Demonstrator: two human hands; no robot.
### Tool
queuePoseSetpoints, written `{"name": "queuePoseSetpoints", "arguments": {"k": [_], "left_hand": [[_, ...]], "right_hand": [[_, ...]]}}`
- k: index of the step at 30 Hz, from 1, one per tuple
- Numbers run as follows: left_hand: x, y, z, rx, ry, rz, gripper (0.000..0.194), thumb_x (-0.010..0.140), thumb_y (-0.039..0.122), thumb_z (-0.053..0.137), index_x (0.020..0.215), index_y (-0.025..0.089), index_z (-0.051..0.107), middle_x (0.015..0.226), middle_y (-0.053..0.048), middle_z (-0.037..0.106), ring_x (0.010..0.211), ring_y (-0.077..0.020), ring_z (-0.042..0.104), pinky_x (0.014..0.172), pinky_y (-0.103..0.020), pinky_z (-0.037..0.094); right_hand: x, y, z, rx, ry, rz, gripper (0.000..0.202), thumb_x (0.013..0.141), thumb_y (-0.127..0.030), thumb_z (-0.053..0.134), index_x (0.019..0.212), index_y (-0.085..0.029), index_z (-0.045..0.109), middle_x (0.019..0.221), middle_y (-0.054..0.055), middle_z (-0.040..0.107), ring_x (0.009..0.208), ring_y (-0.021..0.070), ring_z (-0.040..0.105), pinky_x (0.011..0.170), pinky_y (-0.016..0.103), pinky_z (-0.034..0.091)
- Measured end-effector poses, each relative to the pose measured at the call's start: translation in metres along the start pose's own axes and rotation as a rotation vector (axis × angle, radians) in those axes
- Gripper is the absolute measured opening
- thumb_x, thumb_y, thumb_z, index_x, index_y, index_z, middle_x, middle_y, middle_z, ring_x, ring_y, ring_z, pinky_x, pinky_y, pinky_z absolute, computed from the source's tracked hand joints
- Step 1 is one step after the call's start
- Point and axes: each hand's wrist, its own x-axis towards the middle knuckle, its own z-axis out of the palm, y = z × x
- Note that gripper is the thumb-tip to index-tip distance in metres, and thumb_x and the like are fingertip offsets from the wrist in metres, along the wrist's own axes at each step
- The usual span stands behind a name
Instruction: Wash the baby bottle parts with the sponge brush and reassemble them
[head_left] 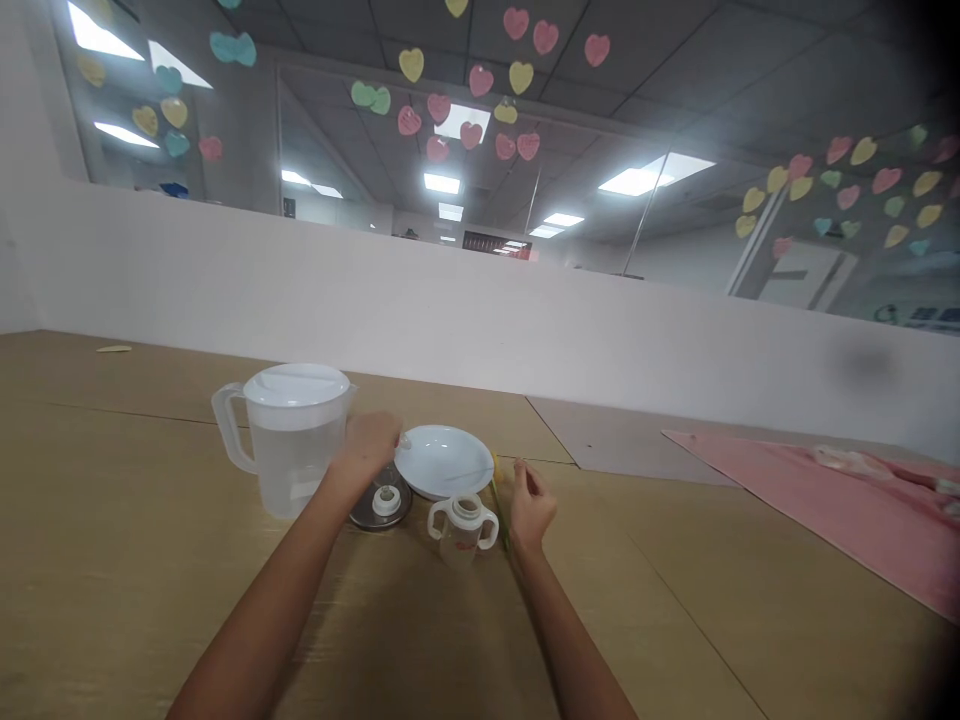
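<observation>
A translucent two-handled cup (pixel 460 542), open-mouthed and marked in red, is set upright on the table (pixel 420 640) before a white bowl (pixel 442 455). Beside the bowl, the left hand (pixel 372 441) and right hand (pixel 533 508) are curled; whether anything is gripped cannot be told.

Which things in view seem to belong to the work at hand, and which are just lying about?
Likely in use, judging by nearness to the hands:
- lidded pitcher, beside the left hand
- white bowl, between the hands
- two-handled cup
- dark round dish bearing a white piece

Apparently just lying about:
- pink cloth
- pale strip
</observation>
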Motion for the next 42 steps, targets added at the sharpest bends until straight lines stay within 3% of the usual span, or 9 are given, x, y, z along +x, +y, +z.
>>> {"name": "queuePoseSetpoints", "arguments": {"k": [6,11,13,15,19,23,29,33,42], "left_hand": [[0.012,0.019,0.003,-0.316,0.161,0.095,0.012,0.068,0.015,0.061,0.079,0.019,0.063,0.081,-0.002,0.070,0.075,-0.0150,0.062,0.064,-0.022,0.042],[0.021,0.027,0.024,-0.579,0.245,0.064,0.026,0.067,0.016,0.065,0.093,0.017,0.064,0.081,-0.002,0.072,0.076,-0.0154,0.064,0.067,-0.023,0.045],[0.023,0.028,0.032,-0.633,0.220,0.065,0.031,0.067,0.015,0.065,0.098,0.017,0.064,0.085,-0.003,0.072,0.079,-0.0162,0.065,0.071,-0.023,0.046],[0.025,0.028,0.039,-0.658,0.176,0.076,0.028,0.068,0.015,0.064,0.095,0.016,0.067,0.089,-0.005,0.072,0.083,-0.0171,0.065,0.075,-0.024,0.047],[0.029,0.028,0.053,-0.669,0.103,0.129,0.020,0.071,0.018,0.059,0.087,0.015,0.070,0.092,-0.006,0.072,0.083,-0.0174,0.065,0.075,-0.024,0.047],[0.032,0.029,0.063,-0.660,0.076,0.175,0.023,0.069,0.011,0.053,0.081,0.014,0.072,0.086,-0.006,0.073,0.078,-0.0154,0.064,0.071,-0.021,0.046],[0.032,0.033,0.070,-0.574,0.053,0.151,0.028,0.067,0.009,0.050,0.081,0.017,0.073,0.082,-0.005,0.072,0.073,-0.0144,0.062,0.068,-0.022,0.044],[0.029,0.037,0.069,-0.543,0.035,0.168,0.029,0.067,0.008,0.049,0.079,0.017,0.073,0.076,-0.005,0.071,0.071,-0.0148,0.060,0.066,-0.022,0.042],[0.024,0.038,0.061,-0.558,0.027,0.192,0.023,0.069,0.011,0.051,0.077,0.015,0.072,0.070,-0.004,0.068,0.068,-0.0145,0.057,0.064,-0.022,0.040]], "right_hand": [[0.009,0.001,0.003,0.246,0.070,0.087,0.032,0.060,-0.038,0.069,0.078,-0.014,0.057,0.067,0.003,0.065,0.064,0.0149,0.062,0.065,0.028,0.052],[0.001,-0.013,0.002,0.218,-0.004,0.007,0.040,0.066,-0.036,0.066,0.097,-0.013,0.055,0.072,0.003,0.066,0.067,0.0144,0.064,0.068,0.030,0.054],[-0.009,-0.021,-0.001,0.080,-0.065,-0.170,0.032,0.073,-0.036,0.061,0.097,-0.014,0.059,0.082,0.007,0.069,0.075,0.0159,0.065,0.073,0.031,0.054],[-0.018,-0.027,-0.004,-0.097,-0.131,-0.500,0.020,0.081,-0.031,0.055,0.092,-0.017,0.064,0.087,0.008,0.070,0.081,0.0165,0.066,0.079,0.031,0.053],[-0.029,-0.028,-0.007,-0.164,-0.166,-1.006,0.019,0.086,-0.015,0.049,0.097,-0.019,0.063,0.089,0.006,0.070,0.086,0.0142,0.066,0.080,0.027,0.053],[-0.034,-0.031,-0.011,-0.064,-0.119,-1.155,0.031,0.084,-0.008,0.050,0.111,-0.021,0.053,0.091,0.006,0.069,0.086,0.0141,0.066,0.072,0.026,0.056],[-0.053,-0.051,-0.018,0.001,-0.417,-1.380,0.038,0.088,-0.010,0.039,0.123,-0.023,0.037,0.097,0.011,0.068,0.090,0.0168,0.066,0.065,0.030,0.058],[-0.062,-0.058,-0.014,-0.016,-0.431,-1.445,0.031,0.086,-0.010,0.040,0.116,-0.020,0.041,0.087,0.011,0.069,0.084,0.0173,0.067,0.065,0.031,0.057],[-0.060,-0.052,-0.014,0.039,-0.415,-1.301,0.038,0.086,-0.009,0.039,0.120,-0.025,0.039,0.091,0.008,0.070,0.082,0.0153,0.068,0.067,0.029,0.057]]}}
